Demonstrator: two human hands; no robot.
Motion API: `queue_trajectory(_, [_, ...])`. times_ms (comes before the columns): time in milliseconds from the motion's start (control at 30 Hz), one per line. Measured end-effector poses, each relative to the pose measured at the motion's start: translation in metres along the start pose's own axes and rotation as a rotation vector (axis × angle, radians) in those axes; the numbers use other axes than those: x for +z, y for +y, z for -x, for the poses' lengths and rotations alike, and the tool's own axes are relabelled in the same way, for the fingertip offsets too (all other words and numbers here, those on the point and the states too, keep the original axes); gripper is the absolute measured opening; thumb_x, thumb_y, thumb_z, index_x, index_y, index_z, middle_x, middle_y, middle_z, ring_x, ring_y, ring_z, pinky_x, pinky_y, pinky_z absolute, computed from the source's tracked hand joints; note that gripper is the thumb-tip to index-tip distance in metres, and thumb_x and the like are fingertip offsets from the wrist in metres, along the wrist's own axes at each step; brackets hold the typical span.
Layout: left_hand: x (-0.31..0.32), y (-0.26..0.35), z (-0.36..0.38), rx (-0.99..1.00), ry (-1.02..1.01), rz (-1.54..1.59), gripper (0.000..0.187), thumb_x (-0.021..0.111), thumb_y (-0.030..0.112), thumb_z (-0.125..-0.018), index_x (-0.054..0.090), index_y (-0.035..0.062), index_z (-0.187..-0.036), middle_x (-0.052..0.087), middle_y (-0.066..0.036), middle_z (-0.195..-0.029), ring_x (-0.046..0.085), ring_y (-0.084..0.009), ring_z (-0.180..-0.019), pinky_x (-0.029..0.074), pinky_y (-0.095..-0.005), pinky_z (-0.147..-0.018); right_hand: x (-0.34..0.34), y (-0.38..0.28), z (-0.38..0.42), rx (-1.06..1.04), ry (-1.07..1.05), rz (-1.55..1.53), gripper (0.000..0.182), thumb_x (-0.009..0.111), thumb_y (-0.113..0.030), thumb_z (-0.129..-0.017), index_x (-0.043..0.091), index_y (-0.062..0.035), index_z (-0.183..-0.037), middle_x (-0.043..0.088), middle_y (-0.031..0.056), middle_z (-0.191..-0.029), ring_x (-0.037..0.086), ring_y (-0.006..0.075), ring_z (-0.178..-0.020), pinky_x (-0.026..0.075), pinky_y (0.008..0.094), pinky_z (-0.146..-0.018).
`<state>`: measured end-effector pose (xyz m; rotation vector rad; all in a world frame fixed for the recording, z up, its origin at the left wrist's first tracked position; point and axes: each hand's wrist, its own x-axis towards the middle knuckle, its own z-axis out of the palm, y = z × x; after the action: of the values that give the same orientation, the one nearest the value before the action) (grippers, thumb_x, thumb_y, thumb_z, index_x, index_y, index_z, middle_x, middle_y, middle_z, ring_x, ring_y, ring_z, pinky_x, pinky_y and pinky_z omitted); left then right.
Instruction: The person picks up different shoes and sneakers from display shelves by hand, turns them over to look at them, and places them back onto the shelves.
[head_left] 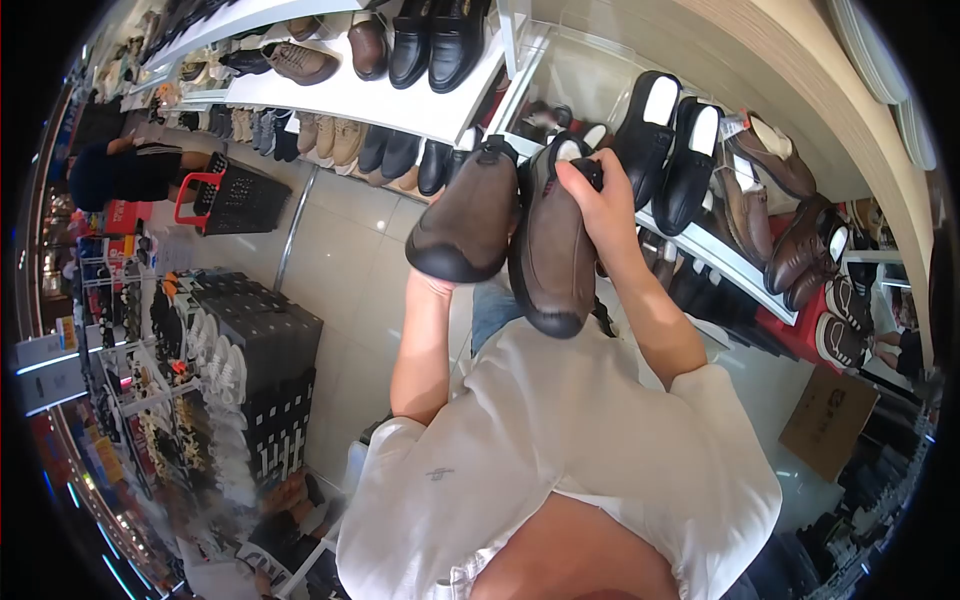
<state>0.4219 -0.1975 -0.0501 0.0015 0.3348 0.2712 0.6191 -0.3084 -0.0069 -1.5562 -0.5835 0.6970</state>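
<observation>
Two brown slip-on shoes with black toe caps are held up side by side in front of my chest. My left hand point(434, 283) is closed on the left brown shoe point(468, 215) from beneath, with most of its fingers hidden behind the shoe. At the heel opening of the right brown shoe point(556, 245), my right hand point(606, 200) grips the collar, its thumb near the top edge. Both shoes tilt with their toes toward me, and their sides almost touch.
Ahead, a white shelf point(300, 92) carries shoes, among them black loafers point(437, 45). More black slip-ons point(663, 140) stand on a rack at right. Left are stacked dark shoeboxes point(255, 330), a black basket with red handle point(245, 197) and another person point(125, 172). A cardboard box point(828, 420) sits right.
</observation>
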Motion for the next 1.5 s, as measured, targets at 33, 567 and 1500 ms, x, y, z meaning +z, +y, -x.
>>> queue_trajectory(33, [0.000,0.004,-0.006,-0.033,-0.017,0.004,0.061,0.043,0.050,-0.095,0.050,0.0064,-0.137,0.057,-0.019,-0.131,0.059,-0.0398,-0.113,0.050,-0.0566,-0.093,-0.002,-0.004,-0.007,0.183,-0.035,-0.125,0.032,0.074,-0.026,-0.082,0.056,-0.0020,-0.093,0.058,0.0066,-0.084,0.056,0.0135,-0.077,0.045,0.0293,-0.068])
queue_trajectory(567, [0.012,-0.029,0.012,0.272,0.030,-0.525,0.055,0.050,0.046,-0.088,0.062,0.0015,-0.118,0.068,-0.018,-0.102,0.068,-0.0307,-0.086,0.057,-0.0404,-0.074,0.002,-0.012,0.022,-0.441,-0.071,0.188,0.028,0.077,-0.013,-0.078,0.054,-0.0041,-0.090,0.051,0.0088,-0.089,0.049,0.0258,-0.089,0.040,0.0349,-0.081])
queue_trajectory(1500, [-0.061,0.023,0.104,0.433,0.084,-0.208,0.066,0.060,0.029,-0.075,0.052,-0.0070,-0.129,0.064,-0.023,-0.116,0.065,-0.0341,-0.101,0.052,-0.0453,-0.094,0.103,-0.032,0.050,-1.128,-0.438,0.478,0.037,0.081,-0.038,-0.070,0.060,-0.0084,-0.079,0.052,0.0035,-0.075,0.047,0.0239,-0.076,0.033,0.0358,-0.073])
